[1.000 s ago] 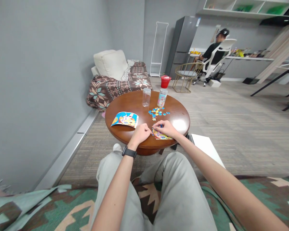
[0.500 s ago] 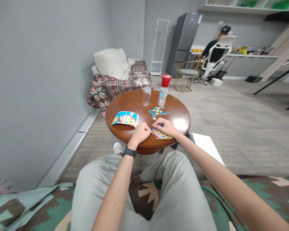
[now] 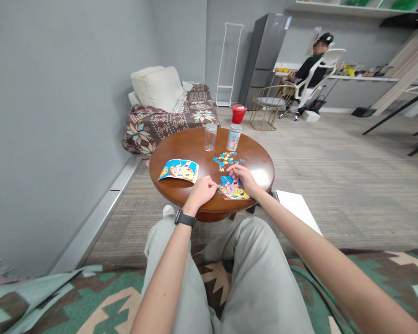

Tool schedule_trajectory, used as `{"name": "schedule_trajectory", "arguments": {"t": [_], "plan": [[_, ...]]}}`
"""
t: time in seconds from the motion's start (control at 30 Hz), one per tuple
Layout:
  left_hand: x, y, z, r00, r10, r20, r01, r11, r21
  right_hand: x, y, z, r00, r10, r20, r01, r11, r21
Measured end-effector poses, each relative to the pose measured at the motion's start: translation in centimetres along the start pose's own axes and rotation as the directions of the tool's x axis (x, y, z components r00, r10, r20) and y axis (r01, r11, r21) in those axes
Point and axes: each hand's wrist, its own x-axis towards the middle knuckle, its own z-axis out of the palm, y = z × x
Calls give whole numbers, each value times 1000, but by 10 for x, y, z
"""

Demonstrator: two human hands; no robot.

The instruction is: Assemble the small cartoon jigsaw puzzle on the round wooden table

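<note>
A partly joined jigsaw puzzle (image 3: 234, 189) with a cartoon picture lies near the front of the round wooden table (image 3: 184, 146). My left hand (image 3: 205, 189) rests at its left edge, fingers curled under and a fingertip touching the border; anything inside the curl is hidden. Over the upper right of the puzzle is my right hand (image 3: 246, 178), its bent fingers slightly apart with no piece visible between them. Several loose puzzle pieces (image 3: 226, 159) are scattered just beyond. To the left, a curled picture sheet (image 3: 179, 170) shows a similar cartoon.
Toward the back of the table stand a clear jar (image 3: 210, 138) and a printed jar (image 3: 233, 138). Beyond are a covered sofa (image 3: 174, 123), a red bin (image 3: 238, 113) and a wire chair (image 3: 270, 104). A person (image 3: 311, 67) sits on a white office chair (image 3: 329, 69).
My right hand has shifted up and its fingers have lifted, showing more of the joined puzzle. My left hand stays at the puzzle's left edge. The view has tilted slightly.
</note>
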Motion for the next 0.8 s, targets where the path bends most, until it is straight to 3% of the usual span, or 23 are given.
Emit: {"name": "schedule_trajectory", "arguments": {"t": [0.33,0.47,0.63,0.8], "plan": [[0,-1,-1,1000,21,22,-21,1000,15,-2,-2,-8,974,-6,-227,96,916,389],[0,-2,-1,1000,21,15,-21,1000,18,-1,3,-10,937,-43,-347,174,917,358],[0,-2,-2,1000,19,23,-19,1000,9,0,9,-12,857,-62,-512,251,918,307],[0,-3,-2,1000,21,18,-21,1000,3,0,9,-13,839,-77,-539,189,970,155]]}}
